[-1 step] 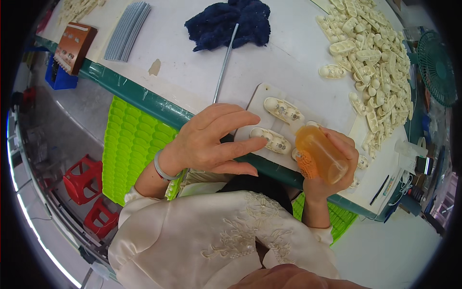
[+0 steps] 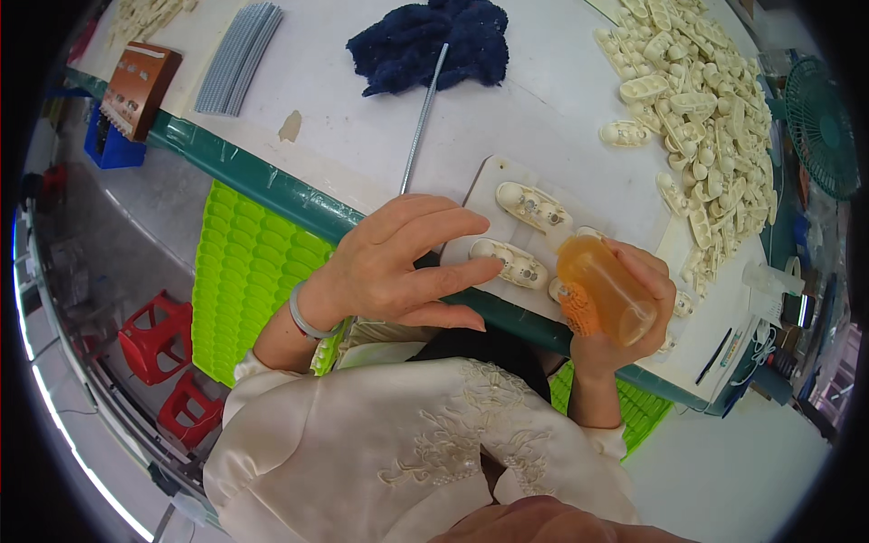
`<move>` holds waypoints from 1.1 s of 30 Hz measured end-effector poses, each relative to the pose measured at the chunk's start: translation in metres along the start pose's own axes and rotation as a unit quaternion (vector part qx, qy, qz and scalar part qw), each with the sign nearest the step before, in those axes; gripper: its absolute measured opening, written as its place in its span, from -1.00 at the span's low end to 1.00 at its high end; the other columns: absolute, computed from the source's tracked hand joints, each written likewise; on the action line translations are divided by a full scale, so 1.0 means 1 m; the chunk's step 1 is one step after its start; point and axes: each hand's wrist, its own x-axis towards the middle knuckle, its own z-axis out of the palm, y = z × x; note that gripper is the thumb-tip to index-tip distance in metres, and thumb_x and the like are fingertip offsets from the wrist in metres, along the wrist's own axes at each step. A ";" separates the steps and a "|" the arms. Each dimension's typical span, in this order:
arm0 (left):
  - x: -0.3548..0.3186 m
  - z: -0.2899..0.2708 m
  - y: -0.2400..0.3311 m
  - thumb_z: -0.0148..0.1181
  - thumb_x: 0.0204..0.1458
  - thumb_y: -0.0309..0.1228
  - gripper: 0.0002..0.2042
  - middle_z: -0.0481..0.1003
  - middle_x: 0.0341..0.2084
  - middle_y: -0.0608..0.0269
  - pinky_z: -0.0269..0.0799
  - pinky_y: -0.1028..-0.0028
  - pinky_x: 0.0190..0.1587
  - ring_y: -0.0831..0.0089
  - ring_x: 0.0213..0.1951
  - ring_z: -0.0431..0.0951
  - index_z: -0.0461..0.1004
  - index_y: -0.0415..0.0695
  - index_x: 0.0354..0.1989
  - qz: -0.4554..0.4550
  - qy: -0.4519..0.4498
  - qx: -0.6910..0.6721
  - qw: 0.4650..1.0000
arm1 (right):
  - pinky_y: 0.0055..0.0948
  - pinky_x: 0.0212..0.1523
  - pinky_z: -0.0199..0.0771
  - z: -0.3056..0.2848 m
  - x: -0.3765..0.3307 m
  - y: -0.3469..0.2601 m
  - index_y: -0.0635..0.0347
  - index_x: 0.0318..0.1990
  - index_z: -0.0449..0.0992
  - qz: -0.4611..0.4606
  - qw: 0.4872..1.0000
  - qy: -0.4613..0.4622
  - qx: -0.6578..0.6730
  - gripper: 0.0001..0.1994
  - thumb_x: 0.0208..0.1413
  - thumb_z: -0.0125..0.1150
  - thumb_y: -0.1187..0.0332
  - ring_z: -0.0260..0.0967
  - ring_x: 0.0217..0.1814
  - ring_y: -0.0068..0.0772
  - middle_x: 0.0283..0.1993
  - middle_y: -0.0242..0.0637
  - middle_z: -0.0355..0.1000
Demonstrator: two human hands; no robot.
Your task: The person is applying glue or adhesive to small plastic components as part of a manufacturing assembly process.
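Note:
My right hand (image 2: 654, 288) is wrapped round a bottle of orange-amber liquid (image 2: 608, 288), tilted with its pale nozzle over a cream oval part. An orange textured patch covers the bottle's near side. Under the nozzle, a flat white board (image 2: 485, 194) carries several cream oval plastic parts. One cream part (image 2: 532, 208) lies at the far side of the board, another (image 2: 509, 262) nearer me. My left hand (image 2: 398, 262) is open, fingers spread, its index and middle fingertips over the board's left side by the nearer part. The bottle and right hand partly hide the other parts.
Cream plastic parts (image 2: 701, 118) are heaped at the right. A dark blue cloth (image 2: 433, 47) lies at the back with a thin metal rod (image 2: 424, 122) beside it. Grey ridged strips (image 2: 239, 60) and a brown box (image 2: 143, 89) stand far left. The green table edge (image 2: 244, 185) runs before me.

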 end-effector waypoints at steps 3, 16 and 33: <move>0.000 0.000 0.000 0.41 -0.25 -0.09 -0.57 0.42 -0.10 0.10 0.45 0.32 -0.13 0.16 -0.15 0.45 0.56 -0.06 -0.22 0.001 -0.004 0.008 1.000 | -0.41 -0.08 0.47 -0.003 -0.002 0.002 0.34 -0.10 0.34 -0.002 1.000 0.012 -0.025 -0.60 -0.11 0.36 0.50 0.41 -0.11 -0.24 -0.16 -0.04 0.42; 0.002 0.002 0.004 0.45 -0.33 -0.07 -0.54 0.43 -0.13 0.12 0.43 0.32 -0.15 0.17 -0.20 0.46 0.60 -0.02 -0.23 0.005 0.012 0.042 0.999 | -0.41 -0.12 0.48 -0.018 -0.022 0.000 0.34 -0.09 0.32 -0.057 0.995 0.030 -0.082 -0.52 -0.14 0.45 0.44 0.40 -0.11 -0.22 -0.15 0.01 0.42; 0.061 -0.019 -0.009 0.36 -0.15 -0.38 -0.80 0.49 -0.27 0.16 0.36 0.39 -0.16 0.24 -0.20 0.45 0.61 -0.15 -0.33 -0.149 -0.006 -0.035 0.988 | -0.37 -0.04 0.47 -0.023 -0.026 0.002 0.32 -0.06 0.31 -0.048 0.996 0.016 -0.077 -0.53 -0.15 0.40 0.58 0.41 -0.07 -0.22 -0.09 0.02 0.43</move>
